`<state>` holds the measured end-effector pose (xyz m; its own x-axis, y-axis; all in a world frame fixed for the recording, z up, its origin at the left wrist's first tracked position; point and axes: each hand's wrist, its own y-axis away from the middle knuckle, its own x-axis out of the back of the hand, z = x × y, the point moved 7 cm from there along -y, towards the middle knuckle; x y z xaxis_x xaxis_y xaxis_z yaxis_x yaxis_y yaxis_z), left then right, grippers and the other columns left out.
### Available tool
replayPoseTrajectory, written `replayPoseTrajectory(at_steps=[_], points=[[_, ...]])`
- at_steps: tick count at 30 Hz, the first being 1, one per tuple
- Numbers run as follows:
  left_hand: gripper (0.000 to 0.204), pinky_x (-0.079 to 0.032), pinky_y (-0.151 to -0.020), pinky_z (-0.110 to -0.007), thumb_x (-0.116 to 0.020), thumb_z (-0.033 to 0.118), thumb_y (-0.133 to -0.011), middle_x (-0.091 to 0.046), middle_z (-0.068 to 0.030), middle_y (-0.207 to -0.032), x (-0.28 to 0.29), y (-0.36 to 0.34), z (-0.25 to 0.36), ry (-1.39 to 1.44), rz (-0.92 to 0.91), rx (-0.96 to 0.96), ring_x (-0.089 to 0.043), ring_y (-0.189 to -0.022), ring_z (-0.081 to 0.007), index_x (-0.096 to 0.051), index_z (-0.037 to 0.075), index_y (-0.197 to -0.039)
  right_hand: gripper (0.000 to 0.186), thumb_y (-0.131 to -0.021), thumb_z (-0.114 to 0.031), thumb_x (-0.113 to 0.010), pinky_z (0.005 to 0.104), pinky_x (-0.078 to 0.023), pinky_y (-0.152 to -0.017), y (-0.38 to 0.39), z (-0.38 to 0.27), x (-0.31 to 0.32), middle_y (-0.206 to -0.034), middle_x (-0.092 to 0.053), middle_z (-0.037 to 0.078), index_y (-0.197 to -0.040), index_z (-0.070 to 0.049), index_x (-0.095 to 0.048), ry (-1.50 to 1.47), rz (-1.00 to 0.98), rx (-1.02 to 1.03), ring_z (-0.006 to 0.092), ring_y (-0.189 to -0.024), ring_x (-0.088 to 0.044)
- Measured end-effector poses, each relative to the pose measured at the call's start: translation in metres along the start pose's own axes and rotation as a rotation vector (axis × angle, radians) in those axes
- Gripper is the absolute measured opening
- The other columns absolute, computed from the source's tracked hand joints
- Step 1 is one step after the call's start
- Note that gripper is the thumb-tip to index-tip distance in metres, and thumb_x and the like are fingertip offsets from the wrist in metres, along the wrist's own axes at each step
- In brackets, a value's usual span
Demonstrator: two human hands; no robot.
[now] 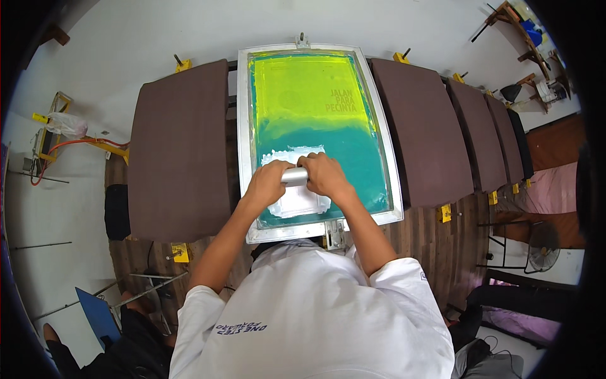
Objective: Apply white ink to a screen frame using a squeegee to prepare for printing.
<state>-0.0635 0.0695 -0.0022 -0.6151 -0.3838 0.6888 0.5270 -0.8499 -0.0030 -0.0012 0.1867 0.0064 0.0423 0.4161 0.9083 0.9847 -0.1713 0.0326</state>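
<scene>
A silver-handled squeegee (pixel 294 176) lies crosswise over the lower half of a screen printing frame (pixel 243 126). My left hand (pixel 269 183) wraps round its left end. My right hand (pixel 326 175) is closed round the right end, so only the middle of the handle shows; its blade is hidden. White ink (pixel 303 202) spreads in a rough-edged patch beneath and around my hands. The mesh (pixel 353 155) is teal toward me and yellow-green at the far end, where faint lettering shows at the right.
Brown fabric-covered boards flank the frame: one at the left (pixel 180 151) and several at the right (pixel 423 132). Yellow clamps (pixel 445 213) stick out at their ends. A hinge clamp (pixel 334 235) sits at the frame's near edge. A fan (pixel 543 246) stands at far right. Other people's dark-clothed limbs show lower left.
</scene>
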Motion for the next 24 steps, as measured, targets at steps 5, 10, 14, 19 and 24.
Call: replayPoseTrajectory(at_steps=[5,10,14,19,24], points=[[0.048,-0.052,-0.090,-0.044,-0.061,-0.014,-0.069,-0.066,-0.0180,-0.113,-0.024,0.024,-0.001,-0.082,-0.001,-0.030,-0.064,-0.103,-0.0384,-0.064,0.002,-0.114,0.040,-0.060,0.003,-0.069,0.0451,-0.052,-0.084,0.032,0.001,-0.021,-0.099,-0.064,0.015,-0.100,-0.005,-0.064,-0.047,0.003,-0.022,0.0384,-0.095,-0.059],[0.058,-0.048,-0.094,-0.047,-0.065,-0.012,-0.065,-0.060,-0.0172,-0.125,-0.037,0.095,0.033,-0.080,-0.016,-0.058,-0.061,-0.109,-0.0383,-0.059,0.002,-0.121,0.053,-0.059,0.003,-0.071,0.0455,-0.051,-0.085,0.103,-0.032,-0.028,-0.112,-0.062,0.015,-0.111,-0.006,-0.060,-0.063,-0.087,-0.055,0.0365,-0.104,-0.057],[0.054,-0.048,-0.095,-0.046,-0.066,-0.009,-0.068,-0.063,-0.0171,-0.122,-0.030,0.096,0.040,-0.044,-0.148,0.024,-0.061,-0.108,-0.0380,-0.062,0.003,-0.120,0.049,-0.062,0.002,-0.069,0.0467,-0.051,-0.083,0.105,-0.039,-0.016,-0.107,-0.065,0.011,-0.109,-0.008,-0.064,-0.085,-0.205,-0.090,0.0346,-0.102,-0.059],[0.038,-0.050,-0.085,-0.047,-0.060,-0.007,-0.074,-0.070,-0.0164,-0.103,-0.003,0.032,0.025,-0.064,-0.039,-0.002,-0.065,-0.098,-0.0368,-0.072,0.008,-0.106,0.036,-0.068,-0.007,-0.075,0.0492,-0.055,-0.078,0.040,-0.013,-0.008,-0.101,-0.068,0.013,-0.104,-0.010,-0.070,0.020,-0.138,-0.058,0.0343,-0.099,-0.065],[0.047,-0.051,-0.091,-0.043,-0.059,-0.012,-0.069,-0.068,-0.0195,-0.108,-0.006,-0.012,-0.010,0.027,-0.100,0.082,-0.064,-0.102,-0.0390,-0.069,0.004,-0.112,0.031,-0.065,-0.002,-0.069,0.0466,-0.055,-0.080,-0.011,0.013,-0.010,-0.093,-0.068,0.017,-0.096,-0.007,-0.070,-0.073,-0.188,-0.111,0.0390,-0.093,-0.065]])
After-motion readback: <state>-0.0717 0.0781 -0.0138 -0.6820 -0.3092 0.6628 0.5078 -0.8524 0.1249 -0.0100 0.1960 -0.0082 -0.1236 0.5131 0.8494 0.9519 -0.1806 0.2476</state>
